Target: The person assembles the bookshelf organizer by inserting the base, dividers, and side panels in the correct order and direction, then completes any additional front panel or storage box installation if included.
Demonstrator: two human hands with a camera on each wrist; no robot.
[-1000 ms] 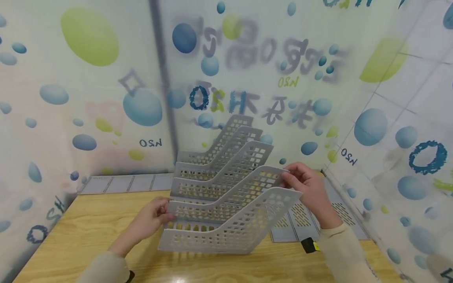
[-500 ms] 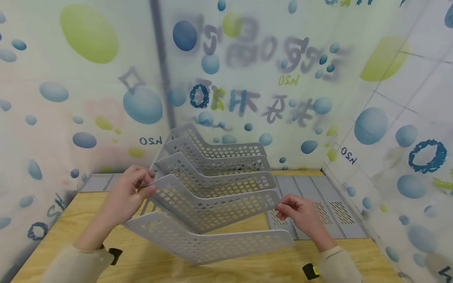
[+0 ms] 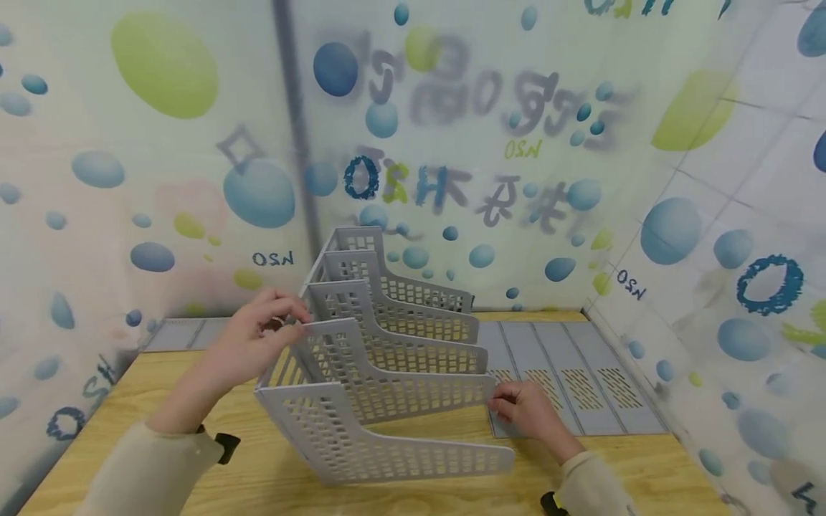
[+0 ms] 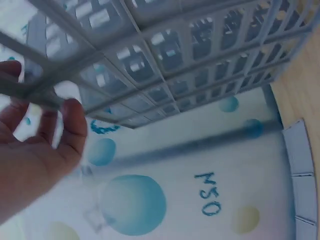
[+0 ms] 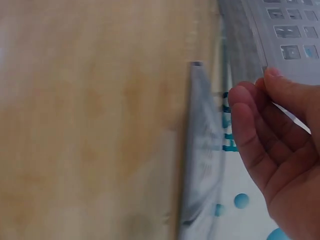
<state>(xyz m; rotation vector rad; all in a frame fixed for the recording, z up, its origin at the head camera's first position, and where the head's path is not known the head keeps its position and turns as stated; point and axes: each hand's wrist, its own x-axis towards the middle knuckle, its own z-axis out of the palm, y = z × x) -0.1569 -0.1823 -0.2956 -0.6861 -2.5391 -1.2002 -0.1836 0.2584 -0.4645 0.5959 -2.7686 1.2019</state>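
A grey plastic file rack (image 3: pixel 387 453) with several perforated, slanted dividers is held up over the wooden table in the head view. Its tall ends are on the left, its low ends on the right. My left hand (image 3: pixel 248 340) pinches the upper tall corner of the second divider from the front. In the left wrist view, thumb and fingers close round a bar of the rack's slatted back (image 4: pixel 150 75). At the low end of that same divider, my right hand (image 3: pixel 525 410) pinches the edge. The right wrist view shows the thumb against the divider's corner (image 5: pixel 295 65).
Flat grey panels (image 3: pixel 548 344) with slotted patches lie on the wooden table (image 3: pixel 213 444) at the right. More plain grey panels (image 3: pixel 183 333) lie along the back left edge. A patterned curtain (image 3: pixel 413 129) closes off the back and sides.
The rack has turned round: its tall ends were on the right and are now on the left. My left hand has gone up to the tall end; my right hand has come down to the low end.
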